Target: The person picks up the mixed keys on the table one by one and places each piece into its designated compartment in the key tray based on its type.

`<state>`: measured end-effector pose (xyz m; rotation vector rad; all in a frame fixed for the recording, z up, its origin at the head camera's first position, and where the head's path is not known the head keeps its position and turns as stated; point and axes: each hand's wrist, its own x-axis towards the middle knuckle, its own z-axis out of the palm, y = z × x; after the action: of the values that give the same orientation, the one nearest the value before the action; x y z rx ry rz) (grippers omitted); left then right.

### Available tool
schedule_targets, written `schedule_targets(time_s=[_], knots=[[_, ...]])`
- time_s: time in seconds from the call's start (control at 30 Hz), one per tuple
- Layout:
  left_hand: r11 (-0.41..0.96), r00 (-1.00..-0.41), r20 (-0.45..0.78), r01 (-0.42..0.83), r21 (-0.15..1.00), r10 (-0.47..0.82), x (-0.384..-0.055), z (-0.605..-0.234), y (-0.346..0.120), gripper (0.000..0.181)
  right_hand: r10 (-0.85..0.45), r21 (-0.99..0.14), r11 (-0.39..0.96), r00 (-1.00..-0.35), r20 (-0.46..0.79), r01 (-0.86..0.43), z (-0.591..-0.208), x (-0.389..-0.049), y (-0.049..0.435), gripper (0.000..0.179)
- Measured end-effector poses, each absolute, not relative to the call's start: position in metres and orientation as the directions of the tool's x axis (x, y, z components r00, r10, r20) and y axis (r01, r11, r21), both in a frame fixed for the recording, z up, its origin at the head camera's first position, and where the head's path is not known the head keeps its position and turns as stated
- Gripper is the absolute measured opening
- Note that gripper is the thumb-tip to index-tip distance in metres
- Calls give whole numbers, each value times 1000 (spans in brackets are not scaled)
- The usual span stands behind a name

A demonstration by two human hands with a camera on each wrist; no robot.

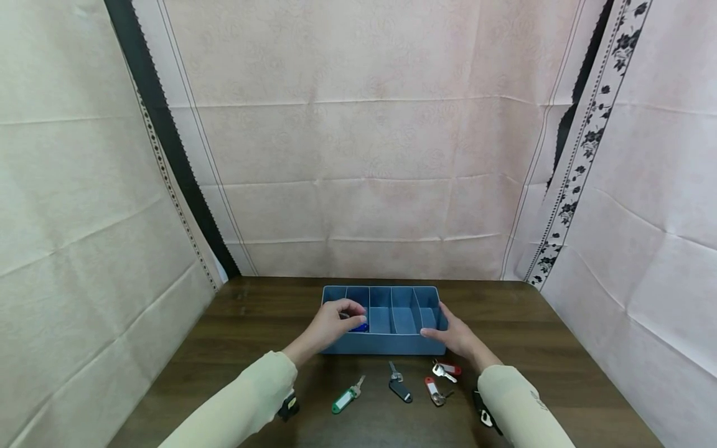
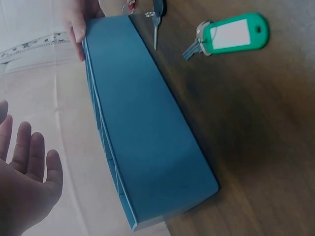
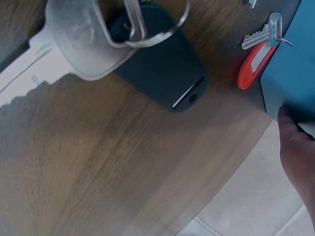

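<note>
I list left hand (image 1: 332, 322), fingers loose, over blue item (image 1: 361, 327) in divided tray (image 1: 386, 344), right hand (image 1: 460, 336), fingers extended, touching tray's right end, green-tagged key (image 1: 343, 402) nearby

The left hand (image 1: 330, 325) is hovering over the tray's (image 1: 386, 344) left end, a blue item (image 1: 361, 327) showing just below its fingers. The right hand (image 1: 458, 337) is touching the right end. Nearer, on the surface (image 1: 386, 429), a green-tagged key (image 1: 343, 400), a black-tagged key (image 1: 400, 391) and two red-tagged keys (image 1: 432, 387) are lying. Pale cloths (image 1: 358, 149) are hanging behind and at both sides.
</note>
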<state>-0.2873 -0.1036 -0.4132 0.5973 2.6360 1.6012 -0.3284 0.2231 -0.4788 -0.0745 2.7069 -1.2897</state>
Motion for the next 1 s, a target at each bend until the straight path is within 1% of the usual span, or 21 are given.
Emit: schedule_targets(time_s=[0.4,0.67,1.0], knots=[[384,-909,193,339,859,370,-273,-423,-112,14,-103,-776,630,-988,-114,24,-478,-327,223,119],[395,-907,161,322,860,390,-265,-438,-118,24,-102,-775,631,-988,-118,27,-478,-329,223,117],[404,-904,112,292,867,412,-260,-458,-125,24,-112,-770,637,-988,-107,11,-479,-329,224,119]])
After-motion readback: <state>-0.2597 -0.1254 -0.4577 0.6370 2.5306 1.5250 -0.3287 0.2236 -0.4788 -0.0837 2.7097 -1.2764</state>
